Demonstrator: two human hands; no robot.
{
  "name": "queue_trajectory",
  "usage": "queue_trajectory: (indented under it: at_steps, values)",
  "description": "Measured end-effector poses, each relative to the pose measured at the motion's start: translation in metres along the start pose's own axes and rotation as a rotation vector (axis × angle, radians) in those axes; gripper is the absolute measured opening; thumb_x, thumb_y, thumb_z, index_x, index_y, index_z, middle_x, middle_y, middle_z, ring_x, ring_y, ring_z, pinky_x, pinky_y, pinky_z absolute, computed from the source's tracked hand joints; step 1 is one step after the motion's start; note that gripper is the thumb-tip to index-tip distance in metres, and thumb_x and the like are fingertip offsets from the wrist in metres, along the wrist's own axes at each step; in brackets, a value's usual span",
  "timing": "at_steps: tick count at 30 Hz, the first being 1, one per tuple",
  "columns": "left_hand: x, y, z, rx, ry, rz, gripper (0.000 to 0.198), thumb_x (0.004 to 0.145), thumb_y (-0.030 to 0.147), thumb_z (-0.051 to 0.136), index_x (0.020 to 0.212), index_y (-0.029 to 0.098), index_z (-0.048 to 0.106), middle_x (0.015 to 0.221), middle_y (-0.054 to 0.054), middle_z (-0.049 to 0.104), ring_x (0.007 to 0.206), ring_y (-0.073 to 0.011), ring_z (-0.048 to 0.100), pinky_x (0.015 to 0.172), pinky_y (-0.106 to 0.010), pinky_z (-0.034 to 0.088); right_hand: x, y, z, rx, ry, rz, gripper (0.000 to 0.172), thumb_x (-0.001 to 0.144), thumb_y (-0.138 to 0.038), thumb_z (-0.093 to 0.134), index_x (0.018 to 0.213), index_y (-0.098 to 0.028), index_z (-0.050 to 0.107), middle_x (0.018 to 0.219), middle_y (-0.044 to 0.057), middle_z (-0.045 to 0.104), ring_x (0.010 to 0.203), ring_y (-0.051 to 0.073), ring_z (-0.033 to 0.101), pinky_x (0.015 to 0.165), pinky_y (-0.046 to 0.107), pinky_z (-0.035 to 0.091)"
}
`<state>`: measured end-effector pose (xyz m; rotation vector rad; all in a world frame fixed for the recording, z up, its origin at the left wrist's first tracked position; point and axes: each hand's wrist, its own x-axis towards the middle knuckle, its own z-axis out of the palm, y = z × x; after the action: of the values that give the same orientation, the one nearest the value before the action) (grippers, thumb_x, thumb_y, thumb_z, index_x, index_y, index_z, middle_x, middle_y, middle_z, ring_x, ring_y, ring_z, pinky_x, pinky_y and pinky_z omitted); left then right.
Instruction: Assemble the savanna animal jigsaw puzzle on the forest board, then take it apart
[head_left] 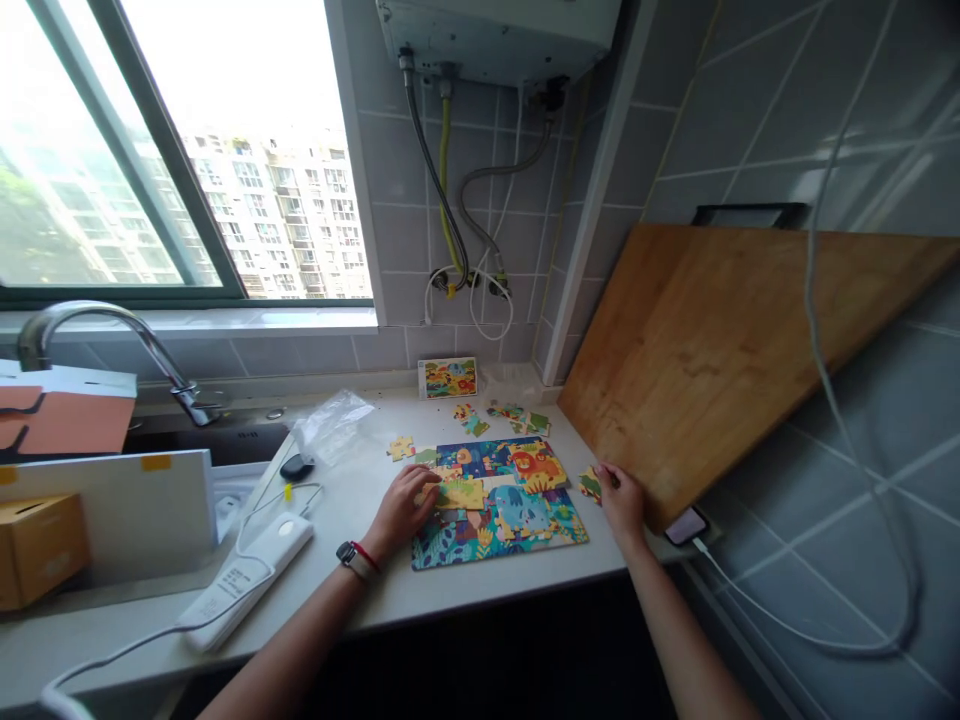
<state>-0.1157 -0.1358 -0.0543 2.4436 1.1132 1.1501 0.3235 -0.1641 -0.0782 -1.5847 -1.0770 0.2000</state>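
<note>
A partly assembled jungle-animal jigsaw puzzle (pixel 499 530) lies on the white countertop (pixel 352 560), with a lion at its upper right and a blue hippo low on the right. My left hand (pixel 409 505) grips a yellow-green jigsaw piece (pixel 461 494) over the puzzle's middle gap. At the puzzle's right edge, my right hand (pixel 621 500) pinches a leafy jigsaw piece (pixel 590 484). Loose pieces (pixel 470 420) lie beyond the puzzle, and a single one (pixel 401 448) sits at its far left corner. A small picture card (pixel 448 378) leans against the wall.
A wooden cutting board (pixel 720 360) leans at the right, with a phone (pixel 686 525) at its foot. On the left are a plastic bag (pixel 334 425), a white power bank (pixel 247 580) with cable, a sink with tap (pixel 112 340), and a cardboard box (pixel 37 550).
</note>
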Motion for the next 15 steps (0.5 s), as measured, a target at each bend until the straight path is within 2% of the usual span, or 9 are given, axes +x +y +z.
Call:
queue_trajectory:
  at_steps: [2,4,8,15]
  values:
    - [-0.009,0.006,-0.002,0.023,-0.048,0.015,0.027,0.100,0.035,0.063,0.123,0.024,0.069,0.122,-0.011,0.074,0.124,-0.0302,0.064,0.107,-0.051,0.055,-0.006,-0.002,0.002,-0.068,0.009,-0.091,0.052,0.083,-0.061,0.060,0.095,-0.014,0.078,0.106,0.022,0.077,0.104,0.038,0.070,0.100,0.057,0.054]
    - [-0.015,0.011,-0.002,0.064,-0.113,0.023,0.039,0.098,0.039,0.067,0.134,0.025,0.065,0.136,-0.011,0.070,0.135,-0.0328,0.058,0.113,-0.054,0.051,-0.015,-0.003,0.005,-0.127,0.007,-0.177,0.047,0.082,-0.055,0.061,0.097,-0.014,0.078,0.116,0.024,0.073,0.116,0.041,0.064,0.109,0.061,0.046]
    - [-0.018,0.016,-0.002,0.149,-0.214,0.003,0.032,0.100,0.038,0.061,0.129,0.025,0.069,0.146,-0.009,0.065,0.144,-0.0360,0.050,0.118,-0.059,0.046,-0.031,-0.005,0.007,-0.209,-0.009,-0.303,0.034,0.085,-0.042,0.057,0.097,-0.016,0.076,0.116,0.023,0.070,0.116,0.038,0.062,0.107,0.059,0.048]
    - [-0.018,0.019,-0.004,0.169,-0.236,0.006,0.031,0.103,0.042,0.058,0.128,0.025,0.069,0.147,-0.008,0.064,0.142,-0.0329,0.052,0.118,-0.056,0.046,-0.039,-0.011,0.005,-0.325,-0.046,-0.434,0.024,0.088,-0.026,0.053,0.094,-0.019,0.075,0.110,0.017,0.068,0.110,0.032,0.062,0.101,0.050,0.051]
